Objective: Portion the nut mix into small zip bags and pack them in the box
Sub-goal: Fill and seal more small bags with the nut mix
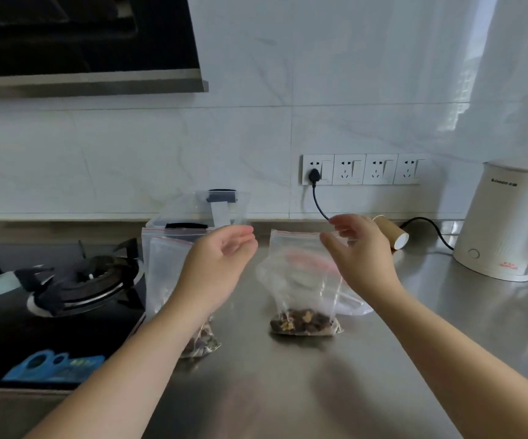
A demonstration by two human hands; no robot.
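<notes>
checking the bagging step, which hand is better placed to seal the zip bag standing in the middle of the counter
Probably the right hand: its fingers already pinch the top edge of the middle zip bag. The left hand hangs open beside the other zip bag, holding nothing.

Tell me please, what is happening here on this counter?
A person is portioning nut mix into small zip bags on a steel counter. The right hand pinches the top of one upright bag with nuts at its bottom. The left hand is open in front of a second bag, which also holds nuts. A clear plastic box stands behind; no bag can be seen in it yet.
</notes>
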